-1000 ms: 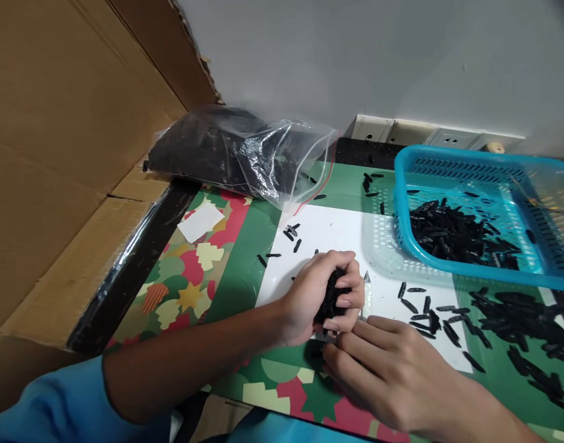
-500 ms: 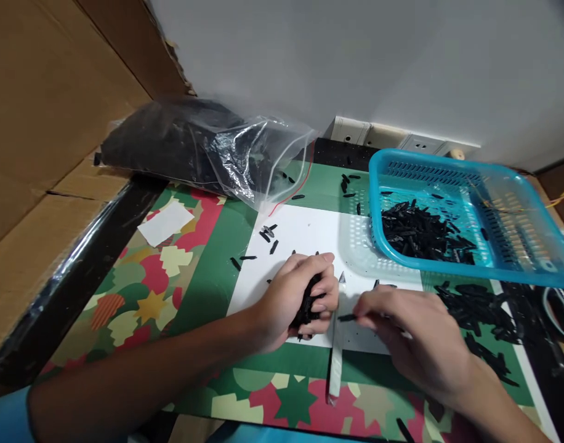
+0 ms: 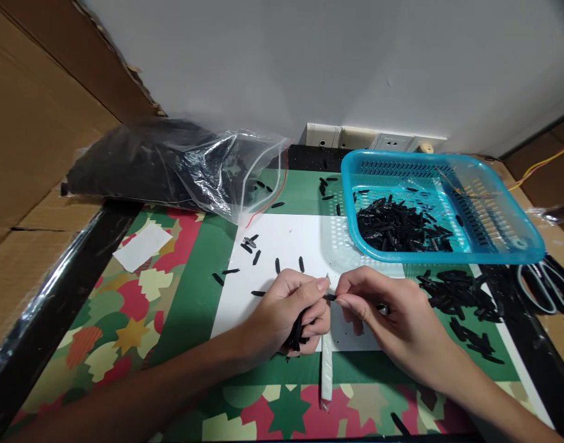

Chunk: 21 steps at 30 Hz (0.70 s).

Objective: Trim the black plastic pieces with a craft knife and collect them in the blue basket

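Note:
Over the white sheet (image 3: 233,314), my left hand (image 3: 295,311) is closed around a bunch of thin black slivers (image 3: 297,332), whose ends poke out below the fingers. My right hand (image 3: 383,307) pinches one black sliver (image 3: 330,297) between thumb and forefinger; its far end meets the left thumb and forefinger. Beneath the hands lies a long white wrapped stick with a pointed tip (image 3: 327,375), partly covered by the left fingers. Several loose slivers (image 3: 257,257) are scattered on the sheet left of and beyond the hands.
A blue plastic basket (image 3: 448,257) with a heap of black slivers stands at the back right. More slivers (image 3: 462,295) lie in a pile before it, near scissors (image 3: 545,286). At the back left rests a clear zip bag (image 3: 171,163) of dark material, beside cardboard (image 3: 46,67).
My right hand has brought its black sliver leftward and up to the left thumb and forefinger. My left hand still grips the bunch. The camera view has shifted a little.

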Each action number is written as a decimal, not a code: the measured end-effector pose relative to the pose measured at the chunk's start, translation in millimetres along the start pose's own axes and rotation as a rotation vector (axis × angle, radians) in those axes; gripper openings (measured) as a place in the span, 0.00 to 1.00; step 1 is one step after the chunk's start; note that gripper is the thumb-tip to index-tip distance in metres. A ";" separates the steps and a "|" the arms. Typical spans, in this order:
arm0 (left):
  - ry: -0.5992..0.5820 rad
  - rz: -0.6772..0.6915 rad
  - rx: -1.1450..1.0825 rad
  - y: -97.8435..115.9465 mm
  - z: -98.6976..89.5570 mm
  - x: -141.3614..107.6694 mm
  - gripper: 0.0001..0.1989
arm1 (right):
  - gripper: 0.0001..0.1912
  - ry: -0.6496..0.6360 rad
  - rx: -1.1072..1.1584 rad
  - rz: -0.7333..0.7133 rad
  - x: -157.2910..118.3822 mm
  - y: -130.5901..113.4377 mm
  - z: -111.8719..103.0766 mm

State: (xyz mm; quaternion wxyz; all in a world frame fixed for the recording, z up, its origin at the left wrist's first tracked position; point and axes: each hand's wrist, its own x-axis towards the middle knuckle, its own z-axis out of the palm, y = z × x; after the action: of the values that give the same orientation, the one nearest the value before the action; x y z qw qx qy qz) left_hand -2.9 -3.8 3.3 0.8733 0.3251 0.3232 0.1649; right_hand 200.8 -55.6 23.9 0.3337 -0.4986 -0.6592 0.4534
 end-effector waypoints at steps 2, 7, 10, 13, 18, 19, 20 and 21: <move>0.004 0.005 0.005 0.0 -0.6 0.1 0.33 | 0.07 0.008 0.016 -0.005 0.2 -0.4 -0.3; 0.048 -0.004 -0.028 0.2 -0.3 -0.5 0.32 | 0.04 0.055 -0.031 -0.073 -1.0 1.3 -0.1; 0.064 -0.010 -0.033 1.0 0.9 -0.8 0.32 | 0.04 0.063 -0.074 -0.114 -0.8 3.2 1.1; 0.062 -0.004 -0.039 1.9 2.5 -0.8 0.33 | 0.04 0.081 -0.081 -0.132 0.8 4.9 2.4; 0.063 0.010 -0.035 3.2 4.4 -1.3 0.32 | 0.06 0.104 -0.085 -0.129 3.9 4.5 4.2; 0.068 0.011 -0.034 3.5 4.6 -1.6 0.32 | 0.07 0.111 -0.087 -0.132 4.3 4.0 4.5; 0.073 0.010 -0.033 3.8 4.7 -1.8 0.32 | 0.07 0.117 -0.089 -0.133 4.6 3.5 4.8; 0.076 0.006 -0.032 4.0 4.7 -2.0 0.32 | 0.07 0.123 -0.089 -0.136 4.7 3.0 5.0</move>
State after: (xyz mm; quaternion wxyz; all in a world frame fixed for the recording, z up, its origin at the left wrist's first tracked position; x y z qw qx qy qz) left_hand -1.6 -4.1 9.6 0.8651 0.3056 0.3523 0.1848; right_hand 196.0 -52.1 19.2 0.3811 -0.4939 -0.6891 0.3687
